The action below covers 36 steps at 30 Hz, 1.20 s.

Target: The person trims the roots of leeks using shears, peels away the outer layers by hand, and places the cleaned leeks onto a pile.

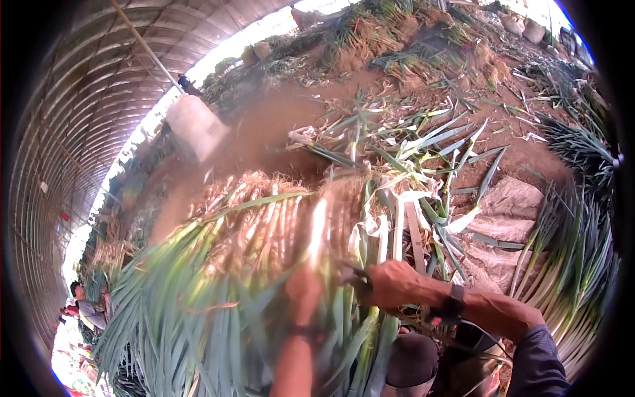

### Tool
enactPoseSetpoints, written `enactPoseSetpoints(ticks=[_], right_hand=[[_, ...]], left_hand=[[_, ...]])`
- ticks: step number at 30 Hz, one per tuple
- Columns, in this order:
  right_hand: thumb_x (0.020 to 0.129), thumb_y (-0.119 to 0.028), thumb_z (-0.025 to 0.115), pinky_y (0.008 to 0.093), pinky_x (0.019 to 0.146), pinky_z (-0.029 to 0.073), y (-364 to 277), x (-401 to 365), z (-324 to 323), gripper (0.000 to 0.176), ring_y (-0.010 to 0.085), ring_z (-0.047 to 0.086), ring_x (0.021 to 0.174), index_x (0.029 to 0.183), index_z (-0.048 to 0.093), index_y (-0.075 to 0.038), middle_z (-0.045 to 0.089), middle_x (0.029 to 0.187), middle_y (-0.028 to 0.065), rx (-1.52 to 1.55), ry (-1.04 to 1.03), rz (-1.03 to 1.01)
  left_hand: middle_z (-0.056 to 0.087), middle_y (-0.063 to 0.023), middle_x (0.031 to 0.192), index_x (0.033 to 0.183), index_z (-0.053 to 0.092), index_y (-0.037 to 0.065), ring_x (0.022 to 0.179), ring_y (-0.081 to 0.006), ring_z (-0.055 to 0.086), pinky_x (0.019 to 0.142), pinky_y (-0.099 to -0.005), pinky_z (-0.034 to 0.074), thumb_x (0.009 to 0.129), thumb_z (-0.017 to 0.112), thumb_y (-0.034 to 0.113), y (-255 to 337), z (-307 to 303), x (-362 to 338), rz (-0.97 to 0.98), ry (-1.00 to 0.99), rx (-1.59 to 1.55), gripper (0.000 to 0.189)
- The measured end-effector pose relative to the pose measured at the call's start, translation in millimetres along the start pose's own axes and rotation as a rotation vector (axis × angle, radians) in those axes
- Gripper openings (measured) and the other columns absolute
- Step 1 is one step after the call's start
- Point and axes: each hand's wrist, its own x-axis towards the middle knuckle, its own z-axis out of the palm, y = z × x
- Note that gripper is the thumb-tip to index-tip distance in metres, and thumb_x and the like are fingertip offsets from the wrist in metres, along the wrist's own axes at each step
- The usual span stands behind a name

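My left hand point(304, 291), smeared by motion, is closed around the stalk of a green onion point(319, 228), whose bright white stem points away from me. My right hand point(393, 284) is just to the right, its fingers closed on a small dark tool point(355, 272) whose exact kind I cannot make out. Beneath and to the left lies a wide pile of green onions point(192, 291), roots turned away and long green leaves towards me. Peeled leaves and pale strips point(403, 192) lie beyond my right hand.
A heap of trimmed leaves point(423, 145) covers the soil ahead. Brown sacking point(506, 212) and another bundle of green onions point(569, 264) are on the right. A pale sack-like shape point(196, 126) stands at the left back. One person point(89, 308) is at the far left.
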Motion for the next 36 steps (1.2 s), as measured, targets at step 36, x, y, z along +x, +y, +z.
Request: enactPoseSetpoints(ticks=[36], right_hand=[[0.079, -0.044, 0.074, 0.0476, 0.070, 0.054, 3.8, -81.9, 51.4, 0.053, 0.0396, 0.069, 0.077, 0.104, 0.062, 0.001, 0.068, 0.082, 0.0219, -0.118, -0.001, -0.162]], left_hand=[[0.063, -0.0142, 0.108, 0.116, 0.058, 0.008, 0.100, -0.0375, 0.064, 0.079, -0.0527, 0.052, 0.083, 0.072, 0.023, -76.5, -90.8, -134.3, -0.137, 0.238, 0.265, 0.039]])
